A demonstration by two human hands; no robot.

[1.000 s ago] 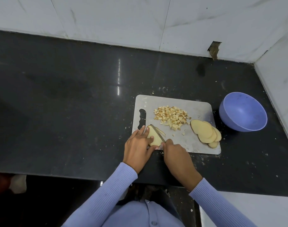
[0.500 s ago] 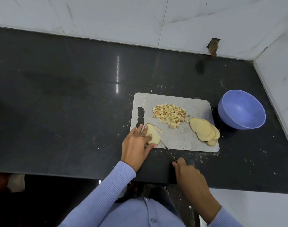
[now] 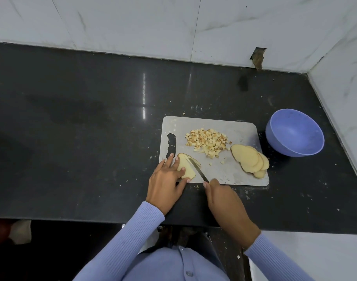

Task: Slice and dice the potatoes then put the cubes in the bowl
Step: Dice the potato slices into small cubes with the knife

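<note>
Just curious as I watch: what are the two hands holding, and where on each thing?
The right hand grips the knife by its handle. The left hand holds the potato piece from its left side, fingertips on top.

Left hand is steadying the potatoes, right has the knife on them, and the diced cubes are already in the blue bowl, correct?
Not quite. The head view shows the cubes still piled on the cutting board; the bowl holds none. The rest stands: the left hand steadies the potatoes and the right hand has the knife on them.
</note>
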